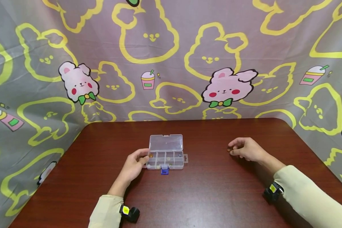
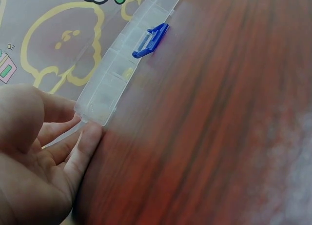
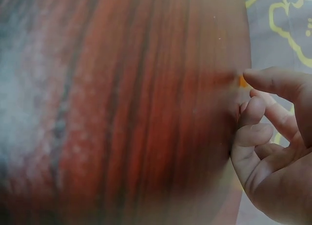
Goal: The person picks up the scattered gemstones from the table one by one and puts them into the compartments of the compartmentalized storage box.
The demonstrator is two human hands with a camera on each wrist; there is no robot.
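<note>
A clear plastic compartment box (image 1: 174,163) lies on the table with its see-through lid (image 1: 166,142) raised at the back. Its blue latch (image 1: 164,170) hangs at the front side. Small beads, one of them amber (image 1: 151,155), sit in some compartments. At the box's left end my left hand (image 1: 134,165) grips the wall between thumb and fingers. Off to the right, my right hand (image 1: 249,150) is low over the table, with a small orange bead (image 3: 243,81) at its thumb and fingertips. The other fingers of that hand are curled.
The dark red-brown wooden table (image 1: 205,193) reaches back to a patterned cloth (image 1: 171,72) with cartoon animals, which also hangs along both sides. A hanging tab (image 1: 186,158) sticks out from the box's right end.
</note>
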